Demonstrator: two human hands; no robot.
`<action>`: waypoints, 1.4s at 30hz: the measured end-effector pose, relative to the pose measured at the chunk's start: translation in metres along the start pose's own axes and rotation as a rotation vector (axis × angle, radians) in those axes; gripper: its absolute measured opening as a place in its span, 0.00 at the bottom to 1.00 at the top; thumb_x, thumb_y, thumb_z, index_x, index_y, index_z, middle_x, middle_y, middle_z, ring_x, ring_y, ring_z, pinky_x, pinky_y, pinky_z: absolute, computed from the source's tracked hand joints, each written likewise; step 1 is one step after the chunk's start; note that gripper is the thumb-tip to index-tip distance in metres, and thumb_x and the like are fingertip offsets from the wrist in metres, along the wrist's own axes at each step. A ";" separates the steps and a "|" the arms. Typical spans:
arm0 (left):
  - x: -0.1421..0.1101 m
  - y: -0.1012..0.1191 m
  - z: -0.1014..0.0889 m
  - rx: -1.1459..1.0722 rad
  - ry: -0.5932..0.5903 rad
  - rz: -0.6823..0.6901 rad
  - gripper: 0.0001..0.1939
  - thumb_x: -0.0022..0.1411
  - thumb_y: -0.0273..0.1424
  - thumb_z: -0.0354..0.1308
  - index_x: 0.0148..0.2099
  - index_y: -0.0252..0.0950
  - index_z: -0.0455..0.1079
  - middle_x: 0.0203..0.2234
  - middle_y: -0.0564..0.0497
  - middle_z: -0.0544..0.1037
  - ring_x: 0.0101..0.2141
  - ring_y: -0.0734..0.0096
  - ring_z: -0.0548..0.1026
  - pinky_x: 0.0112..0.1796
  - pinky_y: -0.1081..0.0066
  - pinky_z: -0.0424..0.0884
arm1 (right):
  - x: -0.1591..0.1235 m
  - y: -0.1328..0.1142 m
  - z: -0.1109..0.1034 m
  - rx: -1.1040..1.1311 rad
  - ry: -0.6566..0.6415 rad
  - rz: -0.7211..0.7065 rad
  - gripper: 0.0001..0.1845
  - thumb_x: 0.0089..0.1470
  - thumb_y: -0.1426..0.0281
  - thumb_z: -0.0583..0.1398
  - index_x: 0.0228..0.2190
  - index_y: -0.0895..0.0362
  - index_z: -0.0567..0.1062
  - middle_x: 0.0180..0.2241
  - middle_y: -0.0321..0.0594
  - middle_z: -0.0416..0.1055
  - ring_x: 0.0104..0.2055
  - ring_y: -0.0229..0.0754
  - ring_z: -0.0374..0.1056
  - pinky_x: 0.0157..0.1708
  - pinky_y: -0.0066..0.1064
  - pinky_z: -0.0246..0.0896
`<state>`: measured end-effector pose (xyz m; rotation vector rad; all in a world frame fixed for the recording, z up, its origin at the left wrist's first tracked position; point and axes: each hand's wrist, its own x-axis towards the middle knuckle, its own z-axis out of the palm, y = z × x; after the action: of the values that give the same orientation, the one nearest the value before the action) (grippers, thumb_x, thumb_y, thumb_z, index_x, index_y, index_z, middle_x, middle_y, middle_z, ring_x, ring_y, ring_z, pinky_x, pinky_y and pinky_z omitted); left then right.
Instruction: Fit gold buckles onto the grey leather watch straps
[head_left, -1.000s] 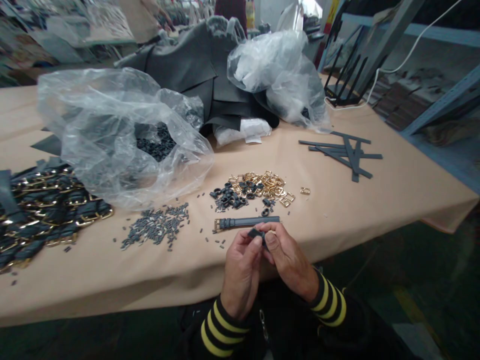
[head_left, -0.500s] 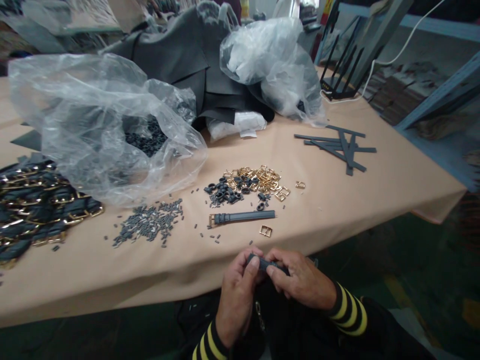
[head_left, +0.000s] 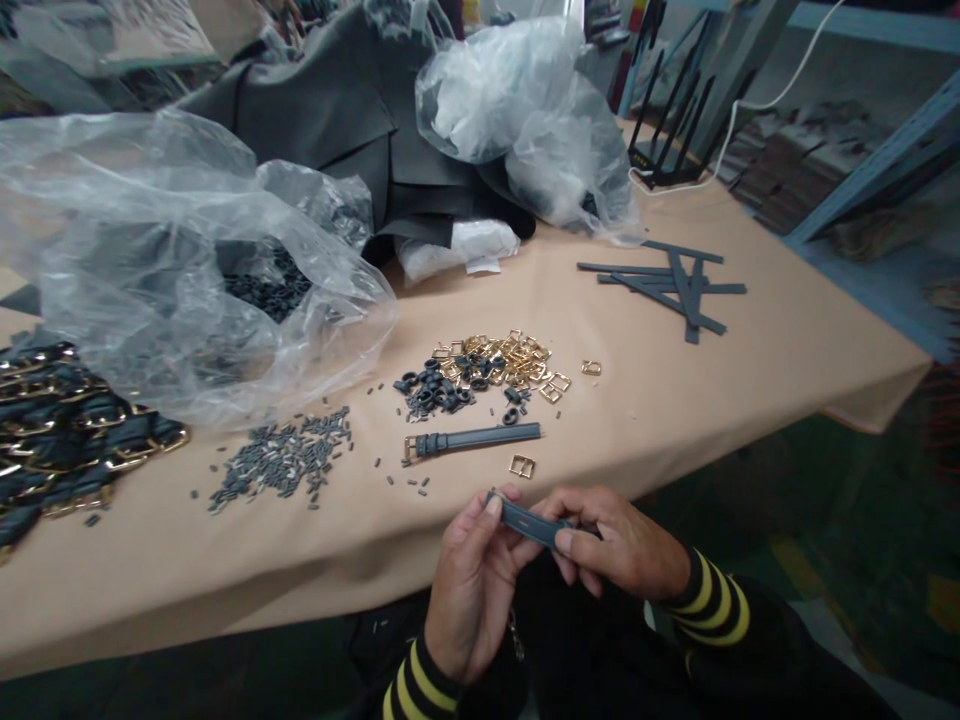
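Observation:
A dark grey leather strap with a small slot in it is stretched between my hands, just off the table's front edge. My left hand pinches its left end between thumb and fingers. Farther along, my right hand grips the strap, hiding its other end. On the table just beyond lies a single gold buckle. Behind that rests a grey strap fitted with a gold buckle and loops. Dark strap loops and a heap of gold buckles sit farther back.
Small grey pieces are scattered at centre left. Finished-looking buckled straps pile up at far left. A clear plastic bag holds dark loops. Loose grey strips lie at right, near a black router with a white cable.
My right hand has slid a little rightward along the strap, so more of its length and the slot show between my hands. The camera view has shifted slightly.

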<state>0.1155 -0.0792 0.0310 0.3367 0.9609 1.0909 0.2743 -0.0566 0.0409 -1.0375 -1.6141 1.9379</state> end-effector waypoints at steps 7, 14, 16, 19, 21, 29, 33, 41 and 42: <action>0.051 0.024 -0.002 1.385 -0.253 0.626 0.08 0.59 0.28 0.49 0.40 0.36 0.67 0.39 0.45 0.67 0.39 0.65 0.67 0.40 0.63 0.66 | 0.000 0.014 -0.027 0.003 0.365 0.019 0.09 0.55 0.66 0.52 0.29 0.59 0.63 0.22 0.34 0.68 0.14 0.27 0.54 0.14 0.20 0.50; 0.065 0.037 0.006 1.823 -0.442 0.523 0.05 0.56 0.23 0.46 0.33 0.36 0.62 0.29 0.50 0.66 0.26 0.71 0.64 0.29 0.70 0.63 | 0.007 0.020 -0.026 0.081 0.416 0.072 0.09 0.53 0.64 0.53 0.31 0.57 0.60 0.26 0.34 0.68 0.18 0.29 0.60 0.16 0.22 0.58; 0.067 0.039 0.003 1.788 -0.475 0.523 0.05 0.55 0.22 0.47 0.32 0.36 0.61 0.28 0.51 0.65 0.26 0.71 0.64 0.29 0.70 0.63 | 0.009 0.023 -0.024 0.094 0.402 0.062 0.09 0.53 0.65 0.54 0.31 0.57 0.60 0.25 0.33 0.67 0.18 0.29 0.59 0.17 0.23 0.59; 0.066 0.042 -0.003 1.673 -0.512 0.557 0.05 0.55 0.22 0.47 0.31 0.36 0.61 0.27 0.51 0.65 0.27 0.71 0.64 0.30 0.70 0.63 | 0.014 0.026 -0.019 0.131 0.390 0.056 0.09 0.52 0.65 0.55 0.31 0.58 0.62 0.18 0.27 0.59 0.15 0.28 0.54 0.15 0.21 0.54; 0.061 0.044 -0.005 1.550 -0.529 0.599 0.06 0.57 0.22 0.46 0.33 0.36 0.61 0.28 0.50 0.66 0.30 0.71 0.65 0.31 0.70 0.65 | 0.017 0.025 -0.014 0.235 0.370 0.074 0.11 0.51 0.64 0.56 0.31 0.59 0.64 0.16 0.25 0.54 0.13 0.26 0.49 0.12 0.19 0.47; 0.032 0.041 -0.006 1.340 -0.617 0.818 0.13 0.59 0.20 0.47 0.43 0.38 0.65 0.39 0.45 0.67 0.40 0.69 0.68 0.40 0.69 0.68 | 0.030 0.013 -0.004 0.696 0.102 0.124 0.15 0.48 0.62 0.60 0.25 0.62 0.67 0.18 0.30 0.61 0.12 0.22 0.44 0.09 0.17 0.36; 0.028 0.041 -0.008 1.343 -0.605 0.867 0.15 0.58 0.19 0.47 0.45 0.38 0.65 0.40 0.44 0.68 0.42 0.69 0.68 0.42 0.69 0.67 | 0.032 0.009 -0.005 0.686 0.096 0.139 0.12 0.46 0.65 0.61 0.27 0.61 0.66 0.18 0.29 0.62 0.11 0.22 0.44 0.10 0.16 0.36; 0.025 0.036 -0.005 0.865 -0.159 0.373 0.06 0.61 0.29 0.47 0.41 0.35 0.61 0.31 0.50 0.70 0.27 0.75 0.71 0.31 0.70 0.70 | 0.036 0.002 0.002 0.505 0.322 0.008 0.13 0.48 0.64 0.60 0.24 0.60 0.65 0.17 0.28 0.61 0.11 0.23 0.45 0.10 0.18 0.38; 0.025 0.035 -0.004 0.792 -0.164 0.260 0.06 0.61 0.31 0.48 0.39 0.34 0.61 0.29 0.51 0.70 0.25 0.76 0.70 0.29 0.71 0.70 | 0.037 0.001 0.003 0.466 0.328 -0.007 0.13 0.48 0.63 0.59 0.24 0.60 0.65 0.17 0.28 0.61 0.11 0.23 0.46 0.10 0.18 0.39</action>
<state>0.0947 -0.0422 0.0394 1.2056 1.1939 0.8509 0.2489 -0.0324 0.0297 -1.0744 -0.9299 1.8888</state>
